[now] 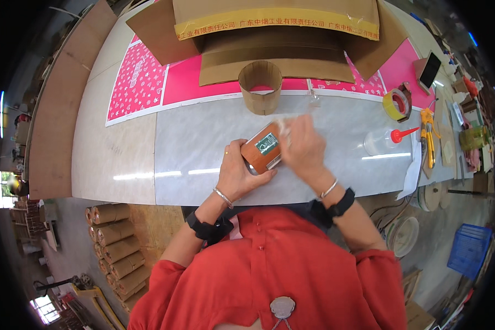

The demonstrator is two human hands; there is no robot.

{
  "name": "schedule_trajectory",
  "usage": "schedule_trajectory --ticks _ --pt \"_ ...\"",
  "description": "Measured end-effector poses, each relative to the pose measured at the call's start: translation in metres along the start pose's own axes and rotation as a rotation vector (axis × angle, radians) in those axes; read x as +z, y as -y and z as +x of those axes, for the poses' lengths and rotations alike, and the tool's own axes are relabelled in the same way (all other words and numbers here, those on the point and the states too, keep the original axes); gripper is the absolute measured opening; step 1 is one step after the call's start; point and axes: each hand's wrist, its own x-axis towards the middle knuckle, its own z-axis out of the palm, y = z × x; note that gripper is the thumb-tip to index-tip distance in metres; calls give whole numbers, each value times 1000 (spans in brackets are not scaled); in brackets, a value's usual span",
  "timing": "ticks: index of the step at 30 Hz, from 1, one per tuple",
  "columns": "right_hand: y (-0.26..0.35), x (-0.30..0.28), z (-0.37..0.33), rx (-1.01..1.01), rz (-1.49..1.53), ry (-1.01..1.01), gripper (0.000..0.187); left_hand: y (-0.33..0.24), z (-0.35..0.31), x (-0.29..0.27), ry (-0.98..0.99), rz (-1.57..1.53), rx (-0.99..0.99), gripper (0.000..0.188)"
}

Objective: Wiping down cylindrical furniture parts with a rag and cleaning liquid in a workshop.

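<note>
Orange-brown container (263,147): axis toward two o'clock
Left hand (237,174): seven o'clock, clamped on it
Right hand (304,146): three o'clock, grip unclear

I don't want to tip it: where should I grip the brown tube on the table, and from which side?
I'd grip the brown tube around its curved outer wall, from the near side: it stands upright, open end up, with the carton close behind it.

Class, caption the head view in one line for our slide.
Left hand holding a brown, green-labelled container; blurred right hand beside it with a pale, cloth-like wad.
</note>
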Motion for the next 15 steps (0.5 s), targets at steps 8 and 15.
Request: schedule_trajectory --ticks 8,15 --pt "-14 2 6 56 -33 13 11 -3 5 -2 33 -92 -58 85" --pt "55 -4 -26 -384 204 71 8 17 -9 17 -138 155 219 82"
